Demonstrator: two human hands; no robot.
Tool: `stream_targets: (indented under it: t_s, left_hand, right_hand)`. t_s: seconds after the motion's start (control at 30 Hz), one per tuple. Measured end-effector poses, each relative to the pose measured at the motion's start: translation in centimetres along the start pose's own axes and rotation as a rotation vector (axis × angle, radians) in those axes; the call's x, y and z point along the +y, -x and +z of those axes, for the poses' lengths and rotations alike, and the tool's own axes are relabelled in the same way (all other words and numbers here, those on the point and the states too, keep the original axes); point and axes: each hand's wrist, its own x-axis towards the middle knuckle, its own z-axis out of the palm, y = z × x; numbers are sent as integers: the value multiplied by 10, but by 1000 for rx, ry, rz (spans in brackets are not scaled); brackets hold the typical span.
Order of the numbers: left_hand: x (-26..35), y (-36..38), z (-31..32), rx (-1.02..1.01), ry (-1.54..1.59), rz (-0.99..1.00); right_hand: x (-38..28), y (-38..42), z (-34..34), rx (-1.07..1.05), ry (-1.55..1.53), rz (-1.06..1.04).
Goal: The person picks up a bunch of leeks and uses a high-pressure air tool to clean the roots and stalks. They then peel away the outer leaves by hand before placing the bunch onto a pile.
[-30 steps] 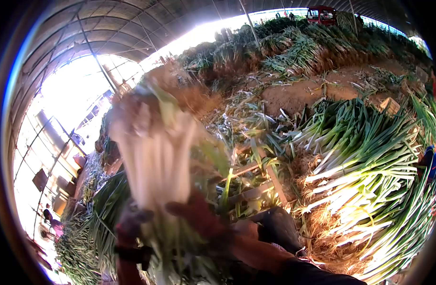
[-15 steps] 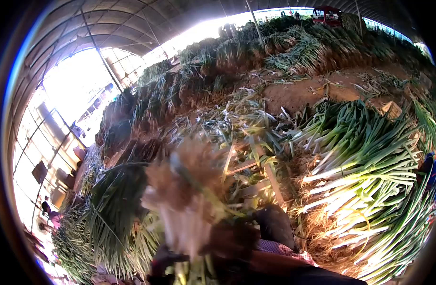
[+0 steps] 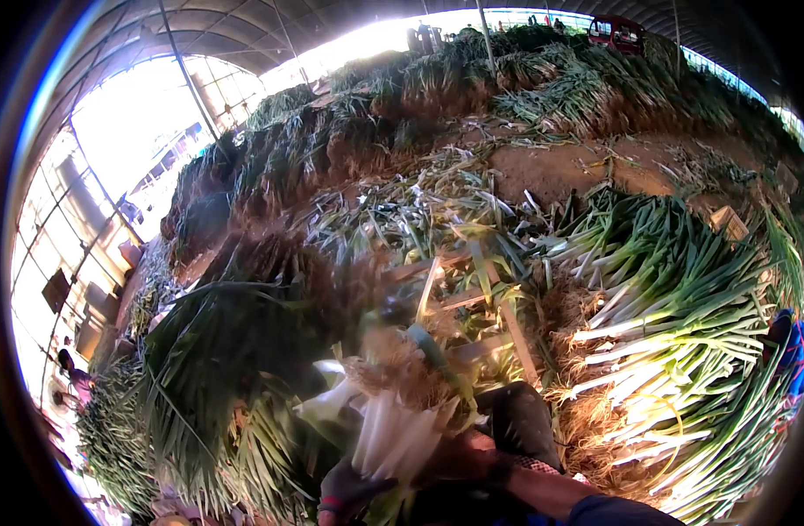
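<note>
A bunch of green onions (image 3: pixel 397 438) is upright in front of me, with white stalks and brown roots at the top. My left hand (image 3: pixel 354 489) is closed around the lower stalks. Against the right side of the bunch, my right hand (image 3: pixel 476 451) is also closed on it, though blur and shade hide part of its fingers. A pale, loose leaf sheath (image 3: pixel 332 399) sticks out to the left of the stalks. My knee (image 3: pixel 520 425) shows just beyond the right hand.
Trimmed green onions (image 3: pixel 673 351) lie in a long heap at right. Untrimmed onions with dark leaves (image 3: pixel 226 359) are piled at left. Wooden slats (image 3: pixel 516 342) stand among leaf scraps ahead. Taller onion piles (image 3: pixel 402 101) and a red vehicle (image 3: pixel 616 33) are farther back.
The bunch has dropped lower and tilted somewhat to the right, with its roots less blurred. A pale leaf sheath now spreads out at its left. Both hands stay at the bunch.
</note>
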Motion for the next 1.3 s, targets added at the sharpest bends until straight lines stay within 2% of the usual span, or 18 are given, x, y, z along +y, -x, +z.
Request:
stream_targets:
  t_s: [0.03, 0.1, 0.13, 0.2, 0.3, 0.37, 0.47, 0.53, 0.57, 0.63, 0.73, 0.8, 0.87, 0.9, 0.97, 1.1, 1.17, 1.3]
  left_hand:
    - [0, 1, 2, -3, 8, -7]
    - [14, 7, 5, 124, -374, -4]
    - [6, 4, 12, 183, -407, -29]
    - [11, 7, 20, 318, -440, 167]
    - [12, 4, 29, 287, -591, -15]
    - [23, 8, 32, 370, -566, 110]
    - [20, 5, 37, 411, -610, 123]
    - [15, 2, 40, 433, -621, 142]
    - [13, 2, 41, 452, -644, 173]
    - [11, 1, 40, 450, -647, 178]
    - [11, 0, 44, 472, -677, 200]
    - [10, -1, 43, 498, -698, 201]
    - [7, -3, 41, 600, -748, 385]
    - [5, -4, 43, 600, -740, 377]
    - [0, -5, 48, 482, -664, 225]
    - [7, -4, 47, 354, -642, 117]
    - [6, -4, 47, 360, -642, 142]
    - [4, -4, 49, 380, -642, 160]
  right_hand:
    - [0, 0, 0, 8, 18, -23]
    - [-1, 3, -2, 24, 60, -94]
    - [-5, 3, -6, 10, 68, -127]
    - [-12, 7, -23, -217, -5, 83]
    - [-43, -11, -81, -609, -95, 447]
    - [-78, -27, -127, -557, -280, 524]
    - [-98, -47, -158, -436, -272, 481]
    - [-115, -74, -171, -236, 20, 366]
    - [-114, -87, -168, -251, 19, 366]
    - [-107, -113, -156, -109, 428, 236]
    - [-87, -144, -134, -24, 671, 160]
    - [-80, -158, -118, -83, 803, 162]
    - [-78, -173, -105, -219, 999, 231]
    - [-76, -179, -102, -229, 1001, 228]
    - [-75, -193, -102, -444, 946, 480]
    - [-65, -208, -114, -660, 843, 501]
    - [-34, -199, -117, -589, 897, 449]
    - [33, -233, -177, -128, 1015, 455]
